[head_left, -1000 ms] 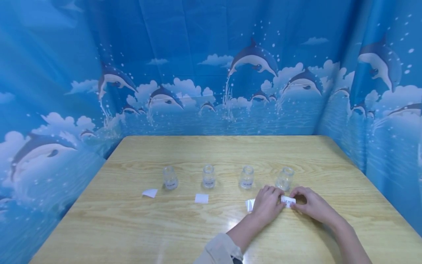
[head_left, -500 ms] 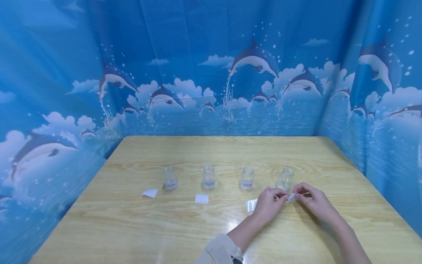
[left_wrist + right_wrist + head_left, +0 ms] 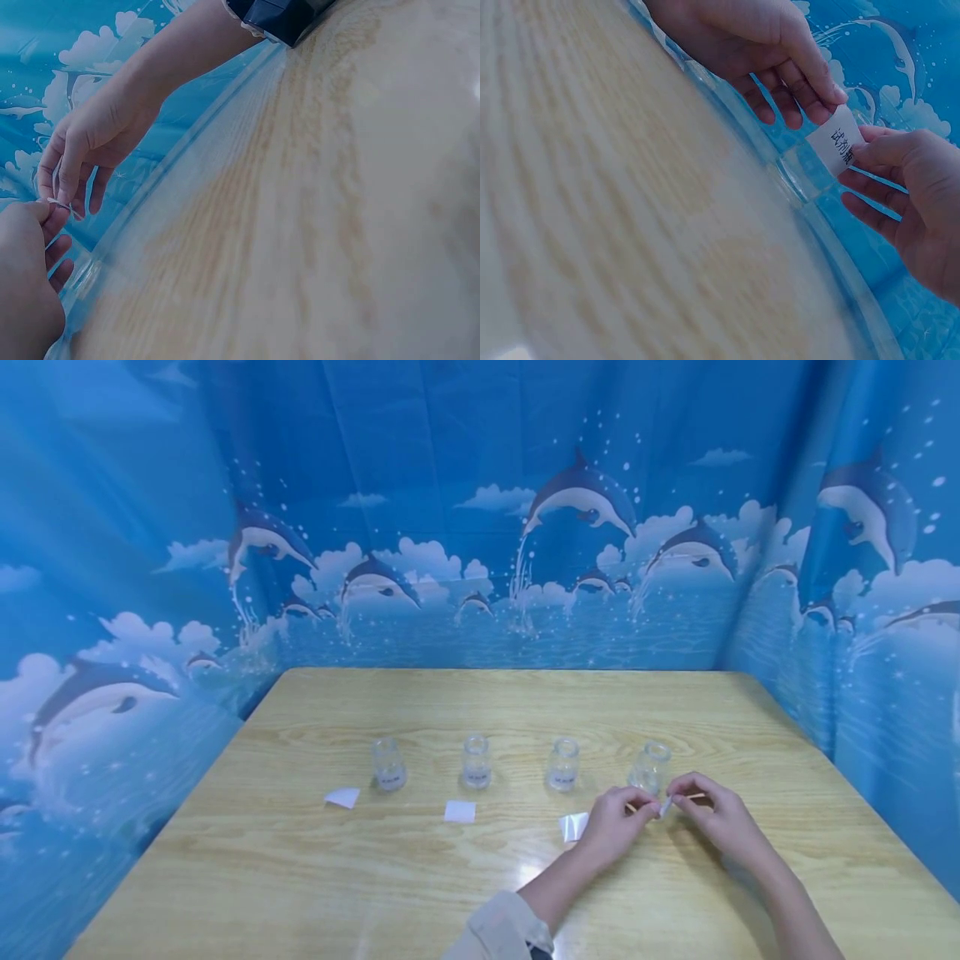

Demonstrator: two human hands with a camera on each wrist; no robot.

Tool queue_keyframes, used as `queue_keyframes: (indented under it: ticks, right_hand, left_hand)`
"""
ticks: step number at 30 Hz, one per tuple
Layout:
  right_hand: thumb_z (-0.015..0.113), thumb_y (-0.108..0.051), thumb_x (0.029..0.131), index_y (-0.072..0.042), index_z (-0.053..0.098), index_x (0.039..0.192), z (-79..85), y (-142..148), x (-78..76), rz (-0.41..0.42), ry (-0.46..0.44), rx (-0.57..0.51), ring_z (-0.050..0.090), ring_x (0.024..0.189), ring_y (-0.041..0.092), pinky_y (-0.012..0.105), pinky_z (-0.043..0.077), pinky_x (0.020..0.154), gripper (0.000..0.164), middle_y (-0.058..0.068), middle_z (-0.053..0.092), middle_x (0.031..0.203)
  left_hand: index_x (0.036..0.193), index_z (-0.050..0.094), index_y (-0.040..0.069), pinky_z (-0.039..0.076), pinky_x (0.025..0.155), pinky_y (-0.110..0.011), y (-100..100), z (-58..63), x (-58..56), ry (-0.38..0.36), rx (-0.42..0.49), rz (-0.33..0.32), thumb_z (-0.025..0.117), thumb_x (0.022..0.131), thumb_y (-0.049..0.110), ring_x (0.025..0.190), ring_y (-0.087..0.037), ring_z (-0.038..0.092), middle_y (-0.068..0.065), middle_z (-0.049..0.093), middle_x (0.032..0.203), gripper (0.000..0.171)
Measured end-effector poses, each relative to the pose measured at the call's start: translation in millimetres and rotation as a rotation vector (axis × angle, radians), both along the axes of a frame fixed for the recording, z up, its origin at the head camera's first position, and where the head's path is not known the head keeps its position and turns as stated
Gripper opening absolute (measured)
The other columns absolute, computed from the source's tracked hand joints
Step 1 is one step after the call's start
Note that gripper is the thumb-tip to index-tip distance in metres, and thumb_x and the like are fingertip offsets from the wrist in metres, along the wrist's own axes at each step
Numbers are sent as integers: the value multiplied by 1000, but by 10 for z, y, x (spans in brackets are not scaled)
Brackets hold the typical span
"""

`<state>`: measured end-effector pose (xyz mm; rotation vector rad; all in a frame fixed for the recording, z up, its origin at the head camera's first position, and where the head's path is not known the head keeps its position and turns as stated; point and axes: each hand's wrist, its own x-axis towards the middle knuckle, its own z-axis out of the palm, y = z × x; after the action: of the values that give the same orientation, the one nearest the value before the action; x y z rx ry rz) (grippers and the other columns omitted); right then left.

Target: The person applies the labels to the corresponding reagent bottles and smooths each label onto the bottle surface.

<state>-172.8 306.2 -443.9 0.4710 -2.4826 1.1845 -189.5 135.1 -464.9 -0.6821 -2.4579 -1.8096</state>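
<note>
Between both hands is a small white paper label (image 3: 835,141) with handwritten black characters, seen face-on in the right wrist view and nearly edge-on in the head view. My left hand (image 3: 617,823) pinches one side between thumb and index finger. The thumb and index finger of my right hand (image 3: 716,818) pinch the opposite side. Just beyond the fingertips stands a clear glass bottle (image 3: 649,765), its lower part partly hidden by the left hand. In the left wrist view, the left hand (image 3: 26,277) meets the right hand (image 3: 97,139) at the label's thin edge.
Three more clear glass bottles stand in a row to the left: one in the middle right (image 3: 563,764), one in the middle (image 3: 476,762) and one at the far left (image 3: 389,765), each with dark writing low down. White paper pieces (image 3: 460,812) lie before them on the wooden table (image 3: 337,877).
The label has turned from facing the head camera to nearly edge-on. Both hands have shifted slightly away from me, toward the right-hand bottle, uncovering more of the shiny paper piece.
</note>
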Motion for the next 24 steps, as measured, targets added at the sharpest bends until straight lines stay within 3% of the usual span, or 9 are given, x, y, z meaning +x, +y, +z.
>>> queue_keyframes:
  ticks: [8, 13, 24]
  right_hand:
    - [60, 8, 83, 0, 56, 92, 35, -38, 15, 53, -1, -91, 56, 82, 8, 14, 45, 72, 12, 10, 61, 86]
    - [60, 9, 82, -1, 57, 89, 47, -45, 21, 28, -6, -81, 55, 82, 4, 13, 45, 72, 12, 5, 61, 85]
    - [59, 3, 86, -3, 59, 91, 28, -19, 11, 51, -21, -56, 56, 84, 6, 14, 45, 74, 8, 7, 62, 89]
  left_hand:
    - [88, 67, 13, 45, 61, -16, -3, 22, 7, -39, 60, -46, 62, 87, 25, 70, 1, 50, 15, 55, 78, 14]
    - [88, 67, 12, 45, 61, -16, -10, 22, 4, -35, 79, -56, 63, 87, 24, 70, 1, 50, 15, 56, 78, 14]
    - [88, 66, 11, 46, 60, -15, -25, -1, -1, -1, 60, -77, 64, 85, 23, 68, 2, 50, 15, 54, 77, 12]
